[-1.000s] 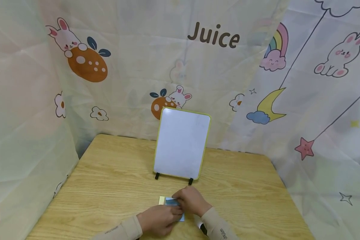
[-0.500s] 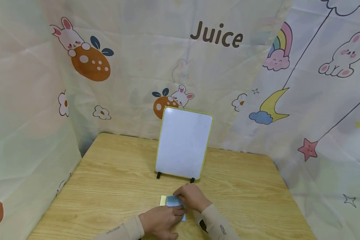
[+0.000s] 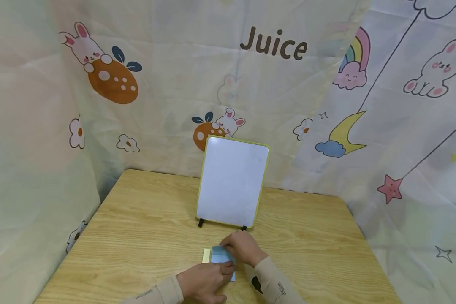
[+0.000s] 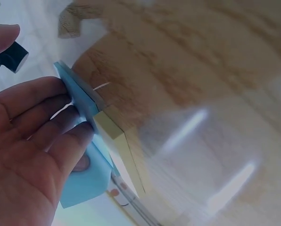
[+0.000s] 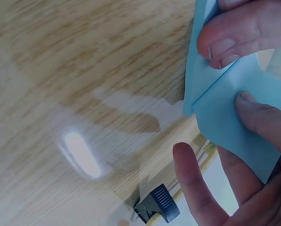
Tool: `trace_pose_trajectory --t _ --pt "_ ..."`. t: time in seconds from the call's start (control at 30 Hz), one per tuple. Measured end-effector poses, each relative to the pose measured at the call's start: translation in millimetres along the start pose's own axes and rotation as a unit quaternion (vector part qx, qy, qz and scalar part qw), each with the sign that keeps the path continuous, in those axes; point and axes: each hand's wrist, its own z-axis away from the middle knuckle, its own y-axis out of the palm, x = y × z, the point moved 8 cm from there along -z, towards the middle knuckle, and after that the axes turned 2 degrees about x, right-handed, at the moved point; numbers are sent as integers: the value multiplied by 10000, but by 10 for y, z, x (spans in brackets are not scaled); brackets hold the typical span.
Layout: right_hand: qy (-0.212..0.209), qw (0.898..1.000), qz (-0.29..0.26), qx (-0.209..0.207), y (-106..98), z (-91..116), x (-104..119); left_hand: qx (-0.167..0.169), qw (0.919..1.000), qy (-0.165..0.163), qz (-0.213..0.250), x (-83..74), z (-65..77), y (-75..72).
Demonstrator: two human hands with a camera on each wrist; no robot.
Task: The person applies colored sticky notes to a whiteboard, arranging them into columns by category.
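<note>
Left hand: nearest the wearer, the left hand (image 3: 205, 280) lies across the pad with extended fingers pressing down, curled round nothing.
Blue pad: the light-blue, rectangular stack of paper notes (image 5: 202, 75) sits on the table under those fingers.
Right hand: at the far end, the right hand (image 3: 245, 249) pinches a thin light-blue paper sheet (image 5: 225, 115), thumb on its face, fingers behind.
Peel: the step appears to be lifting the top sheet, which bends up from the pad but looks attached.
Next pull: likely calls for an even draw, pad pinned.
Yellow block: a pale-yellow paper-like strip (image 3: 206, 255) lies just beside the pad's left edge.
Whiteboard: beyond, a yellow-framed white board (image 3: 232, 181) stands on black feet (image 3: 201, 222) atop the wood-grain table (image 3: 137, 219).
</note>
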Motion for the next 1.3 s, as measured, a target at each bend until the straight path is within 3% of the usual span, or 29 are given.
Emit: trace_pose_trajectory --t 0.27,0.67,1.0,1.3 --pt "166 9999 -28 -29 -57 -14 11 78 9998 -111 115 -16 22 -21" --pt "-149 9995 32 -269 -125 -59 51 205 9996 -183 -32 -10 18 -16" --pt "96 9999 -46 -112 -97 -114 20 -92 9985 -3 -543 -73 23 -41" --pt "54 9993 -124 -337 -126 -143 7 43 9995 22 -312 -78 22 -10"
